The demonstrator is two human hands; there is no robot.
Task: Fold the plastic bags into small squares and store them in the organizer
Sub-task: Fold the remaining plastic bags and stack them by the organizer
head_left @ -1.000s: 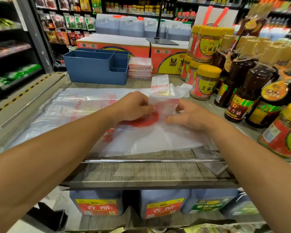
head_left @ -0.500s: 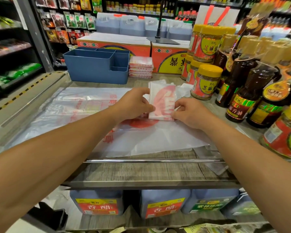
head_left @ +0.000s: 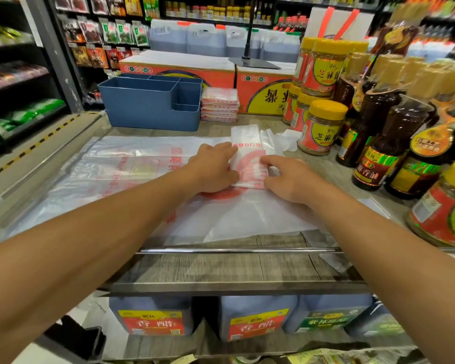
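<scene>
A partly folded white plastic bag [head_left: 250,164] with red print lies as a narrow strip on top of flat unfolded bags [head_left: 132,166] spread over the wooden shelf. My left hand [head_left: 213,166] presses on the strip's left edge. My right hand [head_left: 286,177] lies on its right side, fingers pressing down on the fold. The strip's far end sticks out beyond both hands. A blue organizer [head_left: 150,103] with several compartments stands at the back of the shelf. Beside it on the right sits a stack of folded bags [head_left: 220,105].
Jars with yellow lids [head_left: 323,127] and dark sauce bottles [head_left: 378,143] crowd the right side close to my right hand. Orange cartons [head_left: 179,69] stand behind the organizer. A metal rail [head_left: 237,250] runs along the shelf's front. Large jugs [head_left: 153,316] stand below.
The bag's folded end, held upright a second ago, has been laid down flat on the shelf. Both hands now press on it instead of holding it up.
</scene>
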